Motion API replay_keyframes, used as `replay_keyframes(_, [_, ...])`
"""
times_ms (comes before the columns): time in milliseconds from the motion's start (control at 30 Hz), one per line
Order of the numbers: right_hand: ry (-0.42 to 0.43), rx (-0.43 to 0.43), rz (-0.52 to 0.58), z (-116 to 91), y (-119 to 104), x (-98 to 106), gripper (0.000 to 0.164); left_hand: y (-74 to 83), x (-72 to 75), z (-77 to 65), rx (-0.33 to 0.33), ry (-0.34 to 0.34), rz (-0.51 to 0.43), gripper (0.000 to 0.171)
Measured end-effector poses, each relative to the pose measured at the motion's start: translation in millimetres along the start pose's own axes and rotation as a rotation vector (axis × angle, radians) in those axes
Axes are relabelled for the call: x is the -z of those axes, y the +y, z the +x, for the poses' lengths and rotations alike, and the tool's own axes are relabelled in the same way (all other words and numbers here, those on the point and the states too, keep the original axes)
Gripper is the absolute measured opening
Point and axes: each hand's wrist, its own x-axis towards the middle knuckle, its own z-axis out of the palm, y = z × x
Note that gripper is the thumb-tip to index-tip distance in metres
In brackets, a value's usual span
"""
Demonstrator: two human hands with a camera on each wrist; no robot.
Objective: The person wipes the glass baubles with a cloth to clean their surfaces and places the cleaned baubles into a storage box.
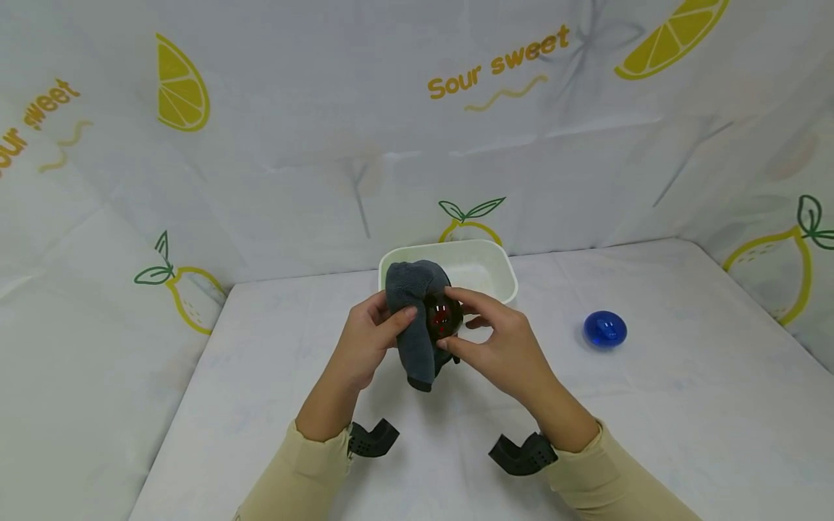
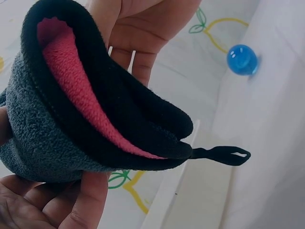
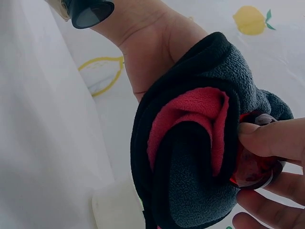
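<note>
Left hand (image 1: 368, 333) grips grey-and-pink cloth (image 1: 417, 347); right hand (image 1: 504, 340) pinches translucent red ball (image 1: 444, 318) against it, centre of head frame. Smooth ball could slip if pinch loosens or cloth drags; translucent blue ball (image 1: 605, 330), right of centre, could roll if table (image 1: 664, 405) gets bumped.

On the white cloth (image 1: 293, 181) behind the tray (image 1: 485, 271), orange letters (image 1: 499, 64) high above the tray read "Sour sweet", slanting upward to the right. Far to the left of the tray, also on white cloth, a second orange line of lettering (image 1: 39, 119) reads "our sweet", its start cut off at the head view's edge.
</note>
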Motion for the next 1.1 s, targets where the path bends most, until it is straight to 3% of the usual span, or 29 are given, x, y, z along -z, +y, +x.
replay_keyframes(1100, [0.004,-0.002,-0.006,-1.1,0.9,-0.2,0.064,-0.5,1.5,-0.3,-0.018,-0.018,0.022,0.038])
